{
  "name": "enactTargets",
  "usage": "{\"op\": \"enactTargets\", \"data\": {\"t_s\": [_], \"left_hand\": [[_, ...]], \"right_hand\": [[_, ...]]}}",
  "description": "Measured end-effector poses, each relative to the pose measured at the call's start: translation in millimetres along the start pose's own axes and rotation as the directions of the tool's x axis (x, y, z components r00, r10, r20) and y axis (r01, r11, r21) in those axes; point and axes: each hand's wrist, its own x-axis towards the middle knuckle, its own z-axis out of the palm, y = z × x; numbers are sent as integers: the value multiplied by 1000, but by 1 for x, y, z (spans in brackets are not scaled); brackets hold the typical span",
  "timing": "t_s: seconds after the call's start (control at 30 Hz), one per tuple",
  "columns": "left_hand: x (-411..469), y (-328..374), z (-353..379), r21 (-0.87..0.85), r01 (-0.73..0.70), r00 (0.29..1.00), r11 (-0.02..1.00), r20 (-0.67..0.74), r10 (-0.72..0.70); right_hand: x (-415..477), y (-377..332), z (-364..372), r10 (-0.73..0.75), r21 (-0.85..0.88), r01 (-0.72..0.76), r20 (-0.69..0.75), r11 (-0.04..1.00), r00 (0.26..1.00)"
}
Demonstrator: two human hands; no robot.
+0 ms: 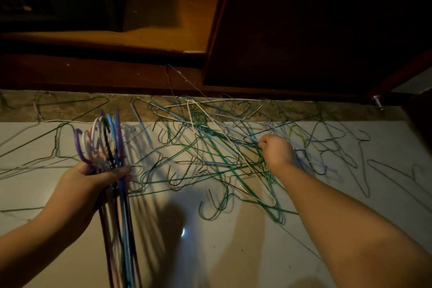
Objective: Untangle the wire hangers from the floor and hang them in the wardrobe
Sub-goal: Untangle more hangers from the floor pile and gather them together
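The left hand (93,177) grips a hanger bundle (109,145); the right hand (277,149) is clenched in the floor tangle (210,147).

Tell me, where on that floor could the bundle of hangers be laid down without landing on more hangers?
The bare tile near the bottom, between the two forearms, is free. The left hand grips the bundle; the right hand is closed in the tangle, which crowds the strip along the wardrobe base. Single hangers lie far left and right.
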Motion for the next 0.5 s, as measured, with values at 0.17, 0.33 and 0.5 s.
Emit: {"op": "enactTargets", "data": {"t_s": [0.17, 0.33, 0.5], "left_hand": [[6, -4, 0, 29, -9, 1000, 1000, -3, 9], [13, -8, -4, 46, 6, 1000, 999, 8, -6], [23, -8, -7, 48, 10, 999, 999, 33, -11]], "right_hand": [[13, -8, -2, 45, 30, -45, -16, 999, 999], [11, -20, -1, 15, 108, -6, -76, 994, 997], [7, -31, 13, -106, 89, 108, -21, 990, 994]]}}
